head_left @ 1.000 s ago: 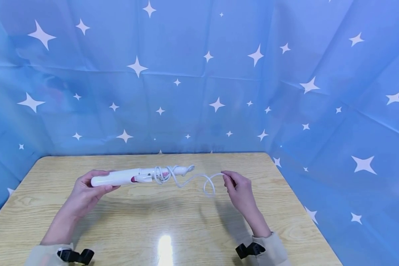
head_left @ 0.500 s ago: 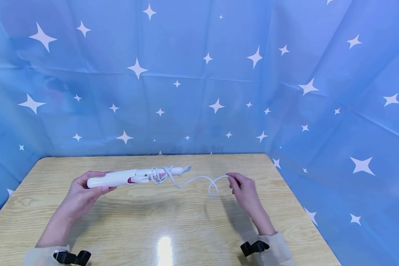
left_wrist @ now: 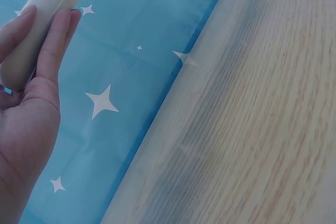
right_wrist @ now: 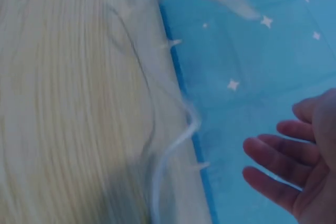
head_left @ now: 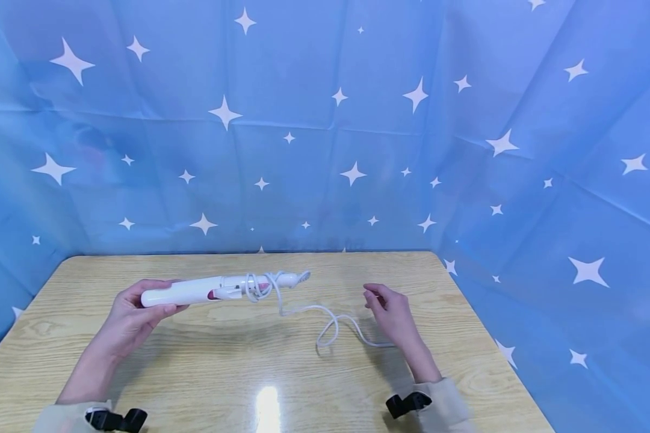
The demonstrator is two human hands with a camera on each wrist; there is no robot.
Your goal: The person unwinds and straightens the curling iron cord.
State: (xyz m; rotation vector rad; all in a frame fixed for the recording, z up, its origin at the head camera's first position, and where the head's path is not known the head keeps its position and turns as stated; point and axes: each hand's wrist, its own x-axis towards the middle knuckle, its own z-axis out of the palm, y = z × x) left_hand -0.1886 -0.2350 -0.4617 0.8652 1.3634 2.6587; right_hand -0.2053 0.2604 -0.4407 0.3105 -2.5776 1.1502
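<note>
My left hand (head_left: 132,316) grips a white hair straightener (head_left: 189,291) by its rounded left end, with the thumb below and fingers above. The straightener is held level above the table, and pink shows in small gaps along it. In the left wrist view that end of the straightener (left_wrist: 44,19) lies between thumb and fingers. Its white cord (head_left: 336,319) is wound round the right part, then hangs in a loose loop towards the tabletop. My right hand (head_left: 394,313) is above the cord and apart from it. In the right wrist view its loosely bent fingers (right_wrist: 278,158) hold nothing.
The wooden table (head_left: 211,373) lies under both hands. A blue curtain (head_left: 303,150) with white stars stands behind it and along the right side. Each wrist carries a black camera strap (head_left: 116,419).
My right hand drew the cord to the right, then let go of it. The cord has dropped below the hand. My left hand moved slightly left with the hair straightener.
</note>
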